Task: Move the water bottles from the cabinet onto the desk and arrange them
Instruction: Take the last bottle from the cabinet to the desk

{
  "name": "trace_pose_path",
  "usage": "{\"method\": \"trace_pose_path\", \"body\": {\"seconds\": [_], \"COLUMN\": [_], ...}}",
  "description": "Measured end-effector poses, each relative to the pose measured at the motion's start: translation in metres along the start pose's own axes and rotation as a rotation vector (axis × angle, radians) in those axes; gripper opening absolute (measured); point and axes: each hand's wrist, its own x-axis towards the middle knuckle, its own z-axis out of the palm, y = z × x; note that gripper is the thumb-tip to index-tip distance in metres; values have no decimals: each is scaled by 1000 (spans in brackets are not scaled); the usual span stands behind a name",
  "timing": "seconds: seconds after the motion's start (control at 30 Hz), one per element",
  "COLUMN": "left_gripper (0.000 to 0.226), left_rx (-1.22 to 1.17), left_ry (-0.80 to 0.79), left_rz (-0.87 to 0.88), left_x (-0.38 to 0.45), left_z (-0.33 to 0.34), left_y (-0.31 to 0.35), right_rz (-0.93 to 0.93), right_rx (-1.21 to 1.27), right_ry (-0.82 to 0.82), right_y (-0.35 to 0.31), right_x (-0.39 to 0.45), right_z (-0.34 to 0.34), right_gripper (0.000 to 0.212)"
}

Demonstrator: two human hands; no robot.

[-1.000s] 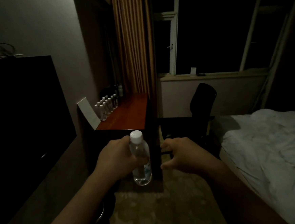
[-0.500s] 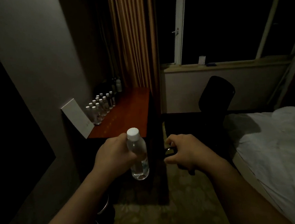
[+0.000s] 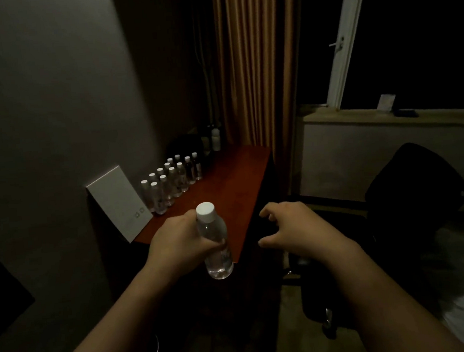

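- Two rows of bottles (image 3: pixel 171 180) are set on the desk (image 3: pixel 226 184), along the wall at its left edge.
- A card (image 3: pixel 119 202) is leaned against the wall, before the rows.
- A bottle (image 3: pixel 213 241) is held upright over the desk's near end.
- A chair (image 3: pixel 409 189) is placed right of the desk, below the window sill (image 3: pixel 387 117).

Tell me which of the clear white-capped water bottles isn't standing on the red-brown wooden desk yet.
The clear white-capped water bottle gripped upright in the left hand, over the red-brown wooden desk's near end. The other bottles stand in two rows by the wall.
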Motion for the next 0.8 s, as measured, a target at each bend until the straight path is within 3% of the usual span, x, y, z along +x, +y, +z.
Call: {"method": "trace_pose_path", "body": {"seconds": [0.27,0.8], "left_gripper": [52,56], "left_rx": [54,142], "left_ry": [47,102], "left_rz": [-124,-317], "left_x": [106,345], "left_z": [32,88], "left_y": [-23,-141], "right_rz": [-102,-276], "right_rx": [-9,-157], "right_ry": [-59,-62], "right_y": [38,51], "right_x": [133,435], "right_z": [0,22], "right_gripper": [65,67]}}
